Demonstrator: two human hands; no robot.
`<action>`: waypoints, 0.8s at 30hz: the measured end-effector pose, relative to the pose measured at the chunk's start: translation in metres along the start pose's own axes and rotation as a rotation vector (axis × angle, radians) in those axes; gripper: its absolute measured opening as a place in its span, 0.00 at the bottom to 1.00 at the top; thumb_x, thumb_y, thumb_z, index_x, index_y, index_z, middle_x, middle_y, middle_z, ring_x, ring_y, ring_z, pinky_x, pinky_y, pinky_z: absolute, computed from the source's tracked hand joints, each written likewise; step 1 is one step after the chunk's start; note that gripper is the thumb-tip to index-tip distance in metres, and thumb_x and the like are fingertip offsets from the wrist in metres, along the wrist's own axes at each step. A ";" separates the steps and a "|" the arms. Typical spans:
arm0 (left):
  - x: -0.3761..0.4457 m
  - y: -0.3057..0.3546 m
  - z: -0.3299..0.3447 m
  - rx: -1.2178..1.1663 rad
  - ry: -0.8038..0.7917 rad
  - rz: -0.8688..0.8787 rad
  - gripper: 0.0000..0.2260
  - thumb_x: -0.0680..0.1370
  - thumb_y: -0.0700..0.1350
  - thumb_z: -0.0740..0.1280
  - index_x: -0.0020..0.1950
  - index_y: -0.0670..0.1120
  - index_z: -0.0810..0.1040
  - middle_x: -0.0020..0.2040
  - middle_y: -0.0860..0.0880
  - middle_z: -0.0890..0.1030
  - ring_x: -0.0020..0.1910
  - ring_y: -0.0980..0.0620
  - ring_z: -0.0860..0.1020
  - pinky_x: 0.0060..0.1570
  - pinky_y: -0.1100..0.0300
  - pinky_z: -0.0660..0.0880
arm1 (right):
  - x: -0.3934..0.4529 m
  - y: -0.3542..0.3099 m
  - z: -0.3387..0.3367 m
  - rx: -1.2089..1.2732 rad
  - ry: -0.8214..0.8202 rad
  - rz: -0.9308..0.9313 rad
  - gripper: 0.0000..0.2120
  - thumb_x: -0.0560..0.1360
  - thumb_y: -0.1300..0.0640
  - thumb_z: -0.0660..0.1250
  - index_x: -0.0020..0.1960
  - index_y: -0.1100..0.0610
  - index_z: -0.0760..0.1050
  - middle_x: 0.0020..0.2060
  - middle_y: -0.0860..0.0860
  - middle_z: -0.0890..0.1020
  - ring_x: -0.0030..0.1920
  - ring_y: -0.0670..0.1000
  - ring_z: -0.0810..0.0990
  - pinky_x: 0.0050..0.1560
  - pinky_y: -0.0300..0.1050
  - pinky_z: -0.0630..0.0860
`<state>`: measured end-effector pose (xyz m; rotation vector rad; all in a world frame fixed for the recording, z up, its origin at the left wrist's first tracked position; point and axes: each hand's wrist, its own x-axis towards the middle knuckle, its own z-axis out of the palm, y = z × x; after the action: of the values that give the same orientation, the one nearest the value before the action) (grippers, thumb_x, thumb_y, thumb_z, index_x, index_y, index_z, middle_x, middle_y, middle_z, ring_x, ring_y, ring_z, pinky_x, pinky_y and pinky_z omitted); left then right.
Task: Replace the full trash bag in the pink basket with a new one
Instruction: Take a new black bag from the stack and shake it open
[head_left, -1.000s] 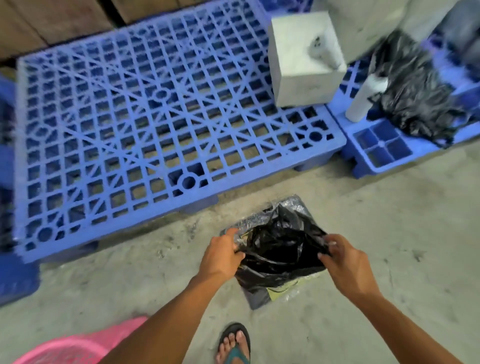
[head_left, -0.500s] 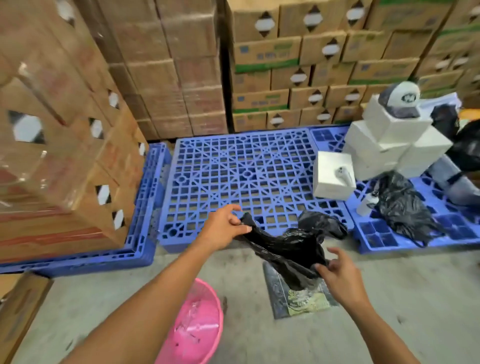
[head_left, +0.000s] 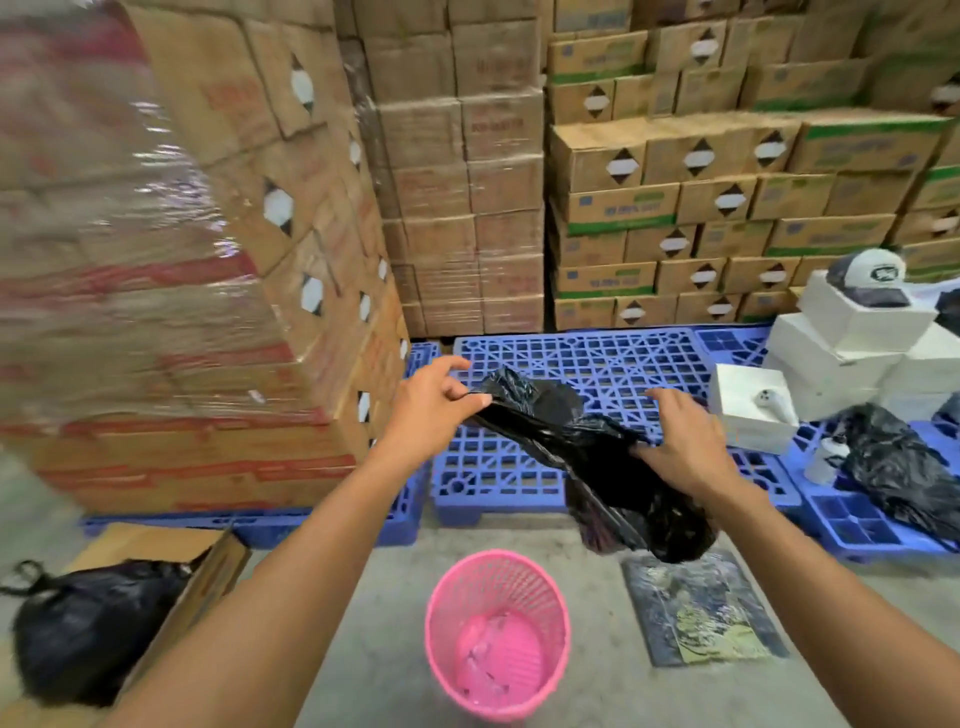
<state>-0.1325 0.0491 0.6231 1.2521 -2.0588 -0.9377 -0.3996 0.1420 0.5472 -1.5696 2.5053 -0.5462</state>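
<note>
A new black trash bag (head_left: 597, 447) hangs in the air between my hands, crumpled and partly unfolded. My left hand (head_left: 428, 410) pinches its upper left edge. My right hand (head_left: 680, 441) grips it lower on the right, and the loose end droops below. The pink mesh basket (head_left: 498, 634) stands upright on the concrete floor beneath the bag, with no liner and a few scraps at its bottom. A full, tied black trash bag (head_left: 88, 629) lies at the far left beside a cardboard box.
A flat pack of bags (head_left: 701, 608) lies on the floor right of the basket. Blue plastic pallets (head_left: 582, 364) run along behind, with white boxes (head_left: 748, 405), a cap and another black bag (head_left: 893, 462) at right. Tall stacks of cartons (head_left: 182, 260) stand left and behind.
The view has lifted from the floor to the pallets and cartons. Both hands raised the black bag off the pack and pulled it apart; the pink basket now sits below it.
</note>
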 end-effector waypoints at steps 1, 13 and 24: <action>-0.010 -0.005 -0.016 -0.003 0.018 -0.003 0.19 0.75 0.43 0.70 0.64 0.42 0.72 0.36 0.40 0.75 0.35 0.47 0.74 0.44 0.57 0.72 | 0.002 -0.010 0.004 -0.034 -0.077 0.022 0.32 0.70 0.50 0.71 0.70 0.54 0.62 0.67 0.54 0.72 0.67 0.57 0.70 0.65 0.56 0.67; -0.062 -0.092 -0.114 0.585 -0.174 -0.332 0.38 0.66 0.51 0.76 0.72 0.48 0.64 0.65 0.44 0.77 0.62 0.44 0.75 0.59 0.51 0.74 | 0.001 -0.136 0.030 0.273 -0.296 -0.197 0.18 0.72 0.57 0.71 0.60 0.59 0.74 0.53 0.60 0.80 0.56 0.59 0.78 0.50 0.45 0.70; -0.006 -0.111 -0.081 0.634 -0.166 -0.071 0.43 0.72 0.55 0.71 0.77 0.53 0.48 0.69 0.44 0.72 0.67 0.43 0.70 0.70 0.42 0.60 | 0.009 -0.181 0.063 0.399 -0.324 -0.425 0.16 0.73 0.62 0.69 0.59 0.55 0.72 0.39 0.45 0.76 0.36 0.42 0.75 0.37 0.34 0.69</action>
<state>-0.0119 -0.0042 0.5835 1.6055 -2.5708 -0.4262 -0.2323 0.0487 0.5570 -1.8446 1.7087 -0.7179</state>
